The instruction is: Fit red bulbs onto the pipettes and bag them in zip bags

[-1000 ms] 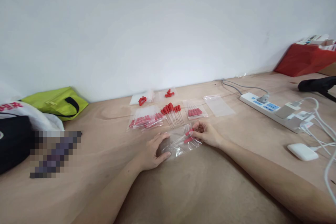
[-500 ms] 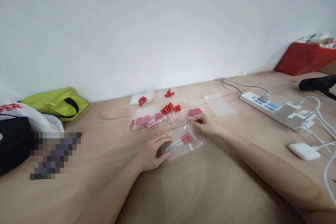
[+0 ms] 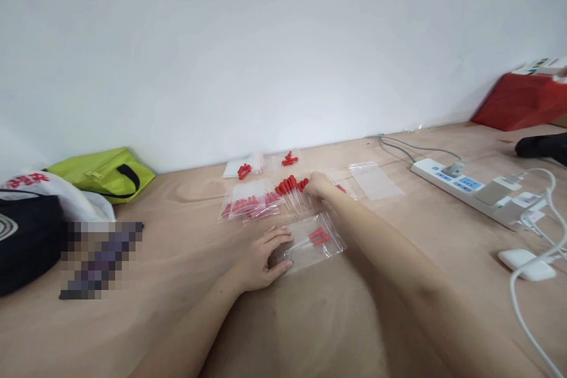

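Observation:
A clear zip bag [image 3: 305, 257] lies flat in front of me with two red-bulbed droppers [image 3: 319, 237] inside it. My left hand [image 3: 263, 257] holds the bag's left end, thumb on the near side and fingers on the far side. Just beyond the bag, my right hand [image 3: 319, 184] is at the right edge of a fanned pile of loose droppers [image 3: 290, 189]. Its fingertips are mostly hidden, so whether they grip a dropper is unclear. Behind that hand, a filled bag [image 3: 341, 188] is partly covered. Several overlapping filled bags [image 3: 250, 204] lie left of the pile.
Toward the wall are loose red bulbs [image 3: 244, 171] and more red bulbs [image 3: 289, 159] on bags. A flat bag [image 3: 374, 180] lies right. Further right are a power strip [image 3: 465, 189], cables and a white case [image 3: 527, 264]. A green bag [image 3: 95, 174] stands left.
My right hand has left the right end of the bag and moved forward and left to the loose droppers. My left hand stays on the bag. The view has shifted slightly.

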Available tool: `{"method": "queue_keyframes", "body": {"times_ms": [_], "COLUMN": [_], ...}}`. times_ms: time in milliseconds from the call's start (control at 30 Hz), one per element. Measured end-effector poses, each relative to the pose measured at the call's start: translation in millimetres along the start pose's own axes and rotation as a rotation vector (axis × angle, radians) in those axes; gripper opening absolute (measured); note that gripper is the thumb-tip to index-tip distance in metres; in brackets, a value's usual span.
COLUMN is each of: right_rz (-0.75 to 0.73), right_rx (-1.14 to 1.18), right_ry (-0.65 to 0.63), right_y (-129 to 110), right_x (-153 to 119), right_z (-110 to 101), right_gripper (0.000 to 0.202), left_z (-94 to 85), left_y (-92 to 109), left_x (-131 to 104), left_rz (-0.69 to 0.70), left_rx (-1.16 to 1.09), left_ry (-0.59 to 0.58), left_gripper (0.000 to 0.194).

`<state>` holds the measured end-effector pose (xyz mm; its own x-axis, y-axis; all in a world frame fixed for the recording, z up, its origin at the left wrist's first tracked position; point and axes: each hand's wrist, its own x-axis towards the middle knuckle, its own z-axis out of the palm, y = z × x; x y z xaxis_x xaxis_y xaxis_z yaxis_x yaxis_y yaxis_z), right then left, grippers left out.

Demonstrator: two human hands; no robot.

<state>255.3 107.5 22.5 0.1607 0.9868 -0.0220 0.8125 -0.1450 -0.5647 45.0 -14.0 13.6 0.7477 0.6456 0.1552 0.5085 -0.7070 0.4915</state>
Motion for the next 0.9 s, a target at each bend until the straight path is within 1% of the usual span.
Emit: {"method": "queue_keyframes", "body": {"times_ms": [67, 133, 233, 267, 333, 367, 433, 500, 600, 767, 833, 900], "right_rz": [0.033, 0.043, -0.011, -0.061, -0.183, -0.204, -0.190, -0.150, -0.079, 0.109, 0.139, 0.122], "right_rx": [0.011, 0.031, 0.126, 0.217, 0.422, 0.521, 0.710, 0.853, 1.010, 1.276, 1.319, 1.270], "right_ry": [-0.054, -0.065, 0.015, 0.076, 0.172, 0.205, 0.245, 0.286, 0.275, 0.153, 0.089, 0.019], "right_y": [-2, 0, 14, 23, 44, 56, 75, 87, 86, 65, 61, 60], "right_x": [1, -2, -17, -25, -43, -52, -70, -84, -95, -103, -106, -109], "right_z": [-3, -10, -24, -27, -30, -30, -26, -20, -13, -4, -2, -1], "right_gripper": [0.014, 0.023, 0.046, 0.051, 0.053, 0.053, 0.055, 0.055, 0.053, 0.044, 0.039, 0.036], "left_z": [-0.9, -1.8, -1.8, -1.6, -1.0, -0.9, -1.1, -1.9, -3.1, -2.7, -2.2, -1.9], "left_y": [1, 2, 2, 2, 1, 0, 0, 0, 0, 1, 1, 1], "left_x": [0, 0, 0, -1, -1, -2, -2, -1, 0, -2, -2, -3], "left_rz": [-0.005, -0.012, -0.019, -0.019, -0.020, -0.023, -0.030, -0.034, -0.039, -0.106, -0.119, -0.113], "left_rx": [0.003, 0.006, 0.013, 0.017, 0.023, 0.025, 0.026, 0.026, 0.033, 0.068, 0.073, 0.076], "left_ry": [-0.004, -0.008, -0.016, -0.019, -0.021, -0.023, -0.026, -0.032, -0.047, -0.075, -0.077, -0.077], "left_gripper": [0.036, 0.035, 0.036, 0.036, 0.036, 0.036, 0.036, 0.036, 0.036, 0.047, 0.050, 0.050]}}
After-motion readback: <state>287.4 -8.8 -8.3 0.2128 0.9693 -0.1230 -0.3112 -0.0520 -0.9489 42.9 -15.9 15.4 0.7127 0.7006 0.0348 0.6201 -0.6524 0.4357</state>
